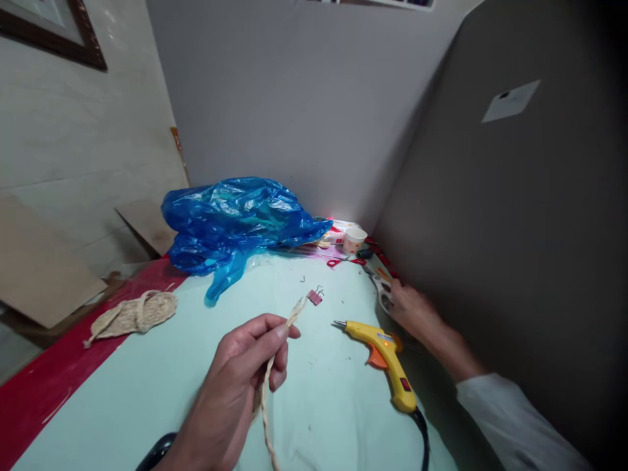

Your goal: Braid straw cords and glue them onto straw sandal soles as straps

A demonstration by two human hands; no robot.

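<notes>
My left hand (245,366) pinches a twisted straw cord (267,392) between thumb and fingers. The cord's frayed tip points up and away, while its tail hangs down past the bottom edge of the head view. At the right, my right hand (409,306) has its fingers on the pale handles of a pair of scissors (383,292), whose blades point away; part of the fingers is hidden. Between the hands lies a yellow glue gun (385,353) with an orange trigger. A pink binder clip (314,297) rests just beyond the cord's tip.
A woven straw slipper-shaped piece (135,314) lies at the left. Behind are a blue plastic bag (240,219), a paper cup (354,241) and small red-handled scissors (346,261). Grey panels (294,118) stand at the back and right. The glue gun's black cable (422,435) runs toward me.
</notes>
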